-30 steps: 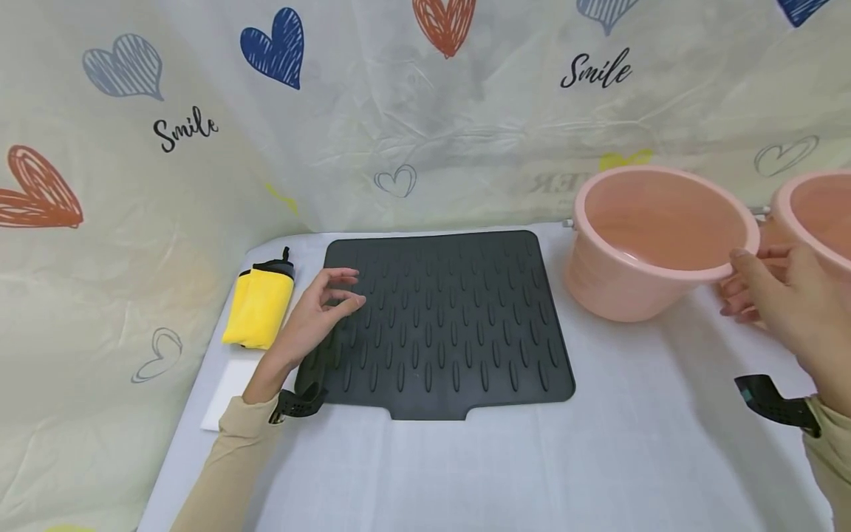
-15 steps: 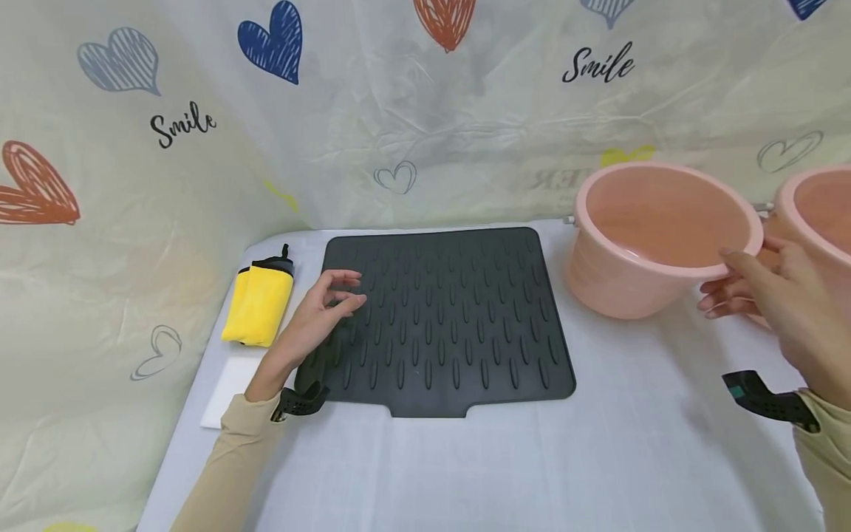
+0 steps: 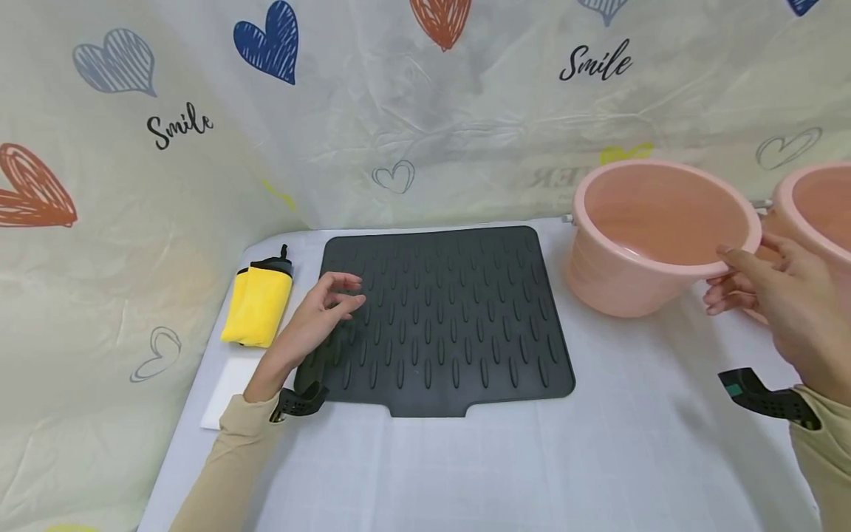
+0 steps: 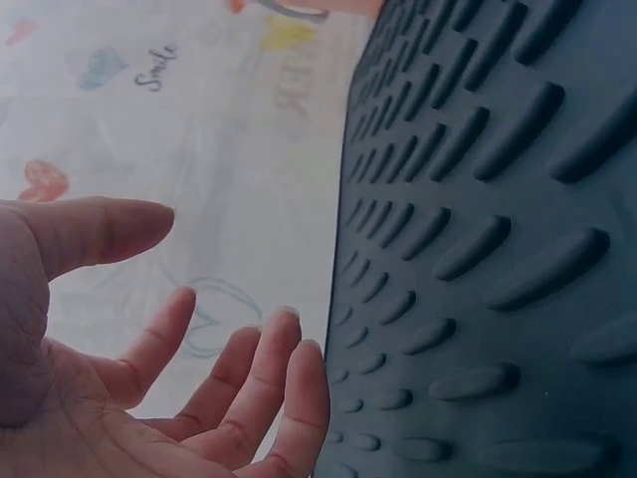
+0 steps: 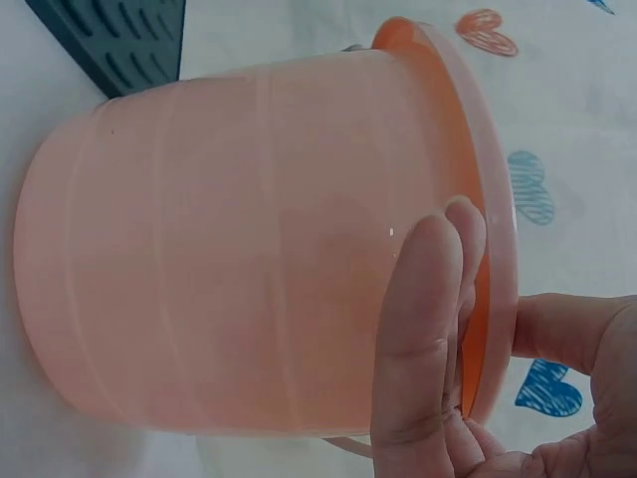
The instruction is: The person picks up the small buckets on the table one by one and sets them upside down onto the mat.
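Over the left part of a dark grey ridged mat (image 3: 445, 325), my left hand (image 3: 309, 318) hovers with relaxed, slightly bent fingers and nothing in it. The left wrist view shows those fingers (image 4: 224, 388) apart from the mat's surface. At the right, a pink plastic bucket (image 3: 618, 284) stands upright beside the mat. My right hand (image 3: 791, 303) pinches its near right rim. In the right wrist view the thumb goes over the rim and the fingers (image 5: 418, 329) lie under it against the bucket's wall (image 5: 219, 249).
A second pink bucket (image 3: 824, 214) stands at the right edge, partly cut off. A folded yellow cloth (image 3: 259, 303) with black trim lies left of the mat, by a flat white item (image 3: 229, 388). A heart-printed sheet (image 3: 425, 111) hangs behind the white-covered table (image 3: 505, 473).
My right hand has shifted a little to the left along the first bucket's rim, its forearm following. My left hand and the bucket stay almost where they were.
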### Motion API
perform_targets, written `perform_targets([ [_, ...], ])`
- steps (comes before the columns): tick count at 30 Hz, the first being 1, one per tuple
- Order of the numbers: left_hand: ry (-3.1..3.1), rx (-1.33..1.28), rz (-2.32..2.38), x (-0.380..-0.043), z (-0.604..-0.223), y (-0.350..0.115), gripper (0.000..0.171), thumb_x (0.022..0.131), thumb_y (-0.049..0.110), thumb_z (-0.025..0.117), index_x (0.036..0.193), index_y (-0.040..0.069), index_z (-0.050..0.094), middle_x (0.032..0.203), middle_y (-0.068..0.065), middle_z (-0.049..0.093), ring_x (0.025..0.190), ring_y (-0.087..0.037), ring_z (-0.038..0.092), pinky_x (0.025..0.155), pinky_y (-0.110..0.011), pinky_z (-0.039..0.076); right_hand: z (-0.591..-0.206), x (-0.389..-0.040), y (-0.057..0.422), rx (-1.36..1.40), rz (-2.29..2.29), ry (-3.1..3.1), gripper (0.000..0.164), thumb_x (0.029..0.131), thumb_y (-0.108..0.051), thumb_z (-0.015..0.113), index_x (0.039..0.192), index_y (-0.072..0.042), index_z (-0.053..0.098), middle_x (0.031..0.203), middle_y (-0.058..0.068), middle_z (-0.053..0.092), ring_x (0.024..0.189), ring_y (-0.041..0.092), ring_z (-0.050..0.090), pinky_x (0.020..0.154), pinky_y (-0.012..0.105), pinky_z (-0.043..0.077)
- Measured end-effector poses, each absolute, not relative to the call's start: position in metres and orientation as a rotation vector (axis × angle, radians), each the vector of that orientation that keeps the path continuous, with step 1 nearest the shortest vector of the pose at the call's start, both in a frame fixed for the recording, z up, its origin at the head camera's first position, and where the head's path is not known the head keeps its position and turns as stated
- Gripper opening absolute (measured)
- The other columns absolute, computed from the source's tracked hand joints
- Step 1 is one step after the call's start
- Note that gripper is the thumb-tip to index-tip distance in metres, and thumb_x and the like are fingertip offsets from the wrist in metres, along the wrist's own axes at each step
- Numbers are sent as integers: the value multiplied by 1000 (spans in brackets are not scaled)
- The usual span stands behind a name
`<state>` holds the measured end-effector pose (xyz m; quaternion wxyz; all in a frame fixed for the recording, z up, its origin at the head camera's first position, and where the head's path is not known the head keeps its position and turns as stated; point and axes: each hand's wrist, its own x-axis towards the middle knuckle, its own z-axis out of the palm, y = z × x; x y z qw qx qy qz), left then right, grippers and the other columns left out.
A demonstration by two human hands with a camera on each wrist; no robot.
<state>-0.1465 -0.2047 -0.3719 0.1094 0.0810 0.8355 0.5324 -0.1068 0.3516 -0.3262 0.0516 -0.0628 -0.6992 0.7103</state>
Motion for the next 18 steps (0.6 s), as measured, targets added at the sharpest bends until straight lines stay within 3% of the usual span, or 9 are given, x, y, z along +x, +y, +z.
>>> perform_targets([
  [8,2455,245,1543,-144,-369,-202,47,106,24,62,144,1,46,147,-22,49,123,-34,59,104,-51,49,-325,-106,350,-293,2128,-2166,67,105,-19,64,160,-11,26,75,-2,74,56,14,70,54,24,57],
  [18,2450,242,1536,-142,-369,-203,45,106,23,62,142,2,47,146,-21,50,123,-33,59,103,-46,50,-325,-109,351,-305,2283,-2045,80,106,-15,61,168,-8,10,80,-1,76,63,14,75,59,24,59],
])
